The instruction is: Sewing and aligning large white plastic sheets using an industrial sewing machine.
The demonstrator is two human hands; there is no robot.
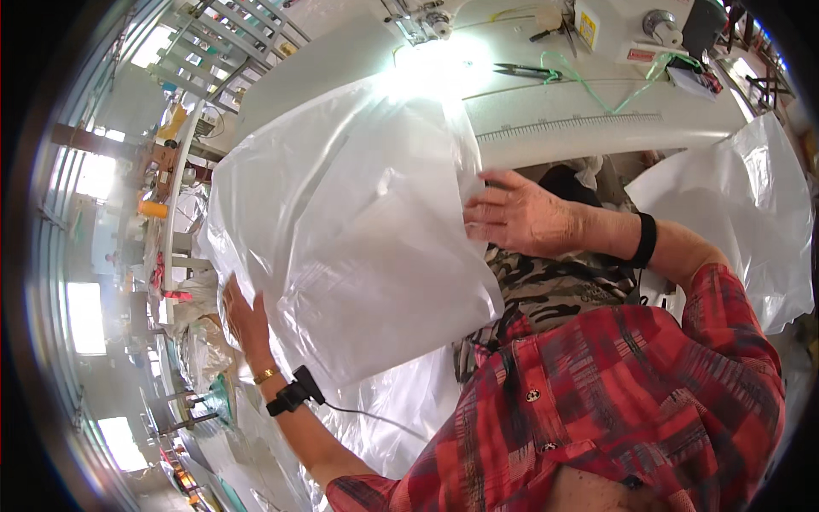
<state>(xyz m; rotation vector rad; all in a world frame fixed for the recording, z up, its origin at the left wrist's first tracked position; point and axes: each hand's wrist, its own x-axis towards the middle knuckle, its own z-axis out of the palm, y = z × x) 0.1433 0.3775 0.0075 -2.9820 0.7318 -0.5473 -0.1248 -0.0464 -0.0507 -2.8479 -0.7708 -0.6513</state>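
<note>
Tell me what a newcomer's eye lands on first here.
The big sheet of translucent white plastic fills the middle, held up between both hands: the left hand grips its lower left edge, the right hand its right edge. Behind it, a glaring lamp lights the white sewing table, where scissors lie near the top. The person's red plaid shirt fills the lower right.

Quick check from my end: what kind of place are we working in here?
Most likely a sewing workshop. A sewing machine sits on a white table with a printed ruler along its edge, and scissors lie nearby. Both hands, left hand and right hand, hold a clear plastic bag.
</note>
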